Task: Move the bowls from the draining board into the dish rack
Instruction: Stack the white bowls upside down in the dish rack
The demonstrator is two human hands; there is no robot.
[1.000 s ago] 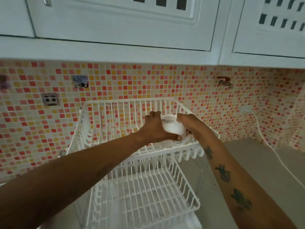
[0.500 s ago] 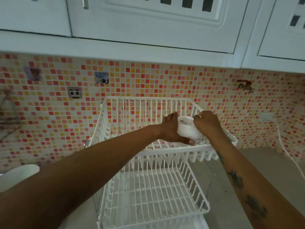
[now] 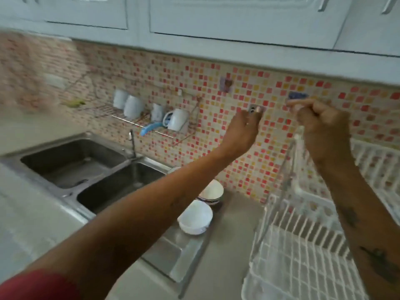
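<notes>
A white bowl point(image 3: 195, 217) sits upright on the steel draining board point(image 3: 173, 258). Behind it, a stack of bowls point(image 3: 211, 191) stands close to the tiled wall. The white two-tier wire dish rack point(image 3: 303, 245) is at the right, and its upper tier point(image 3: 378, 161) is blurred. My left hand point(image 3: 245, 128) is raised in front of the wall between the bowls and the rack, fingers loosely bent, holding nothing. My right hand point(image 3: 324, 124) hangs above the rack's left corner with its fingers curled in, and I see nothing in it.
A double steel sink point(image 3: 91, 169) with a tap point(image 3: 132, 146) lies at the left. Above it, a wall-mounted wire shelf point(image 3: 138, 122) holds several white mugs. White cabinets point(image 3: 238, 18) overhang the counter. A wall socket point(image 3: 256, 109) sits behind my left hand.
Both hands have let go of the white bowl they held over the rack's upper tier and have lifted away. My view has swung left, bringing the sink and draining board into sight.
</notes>
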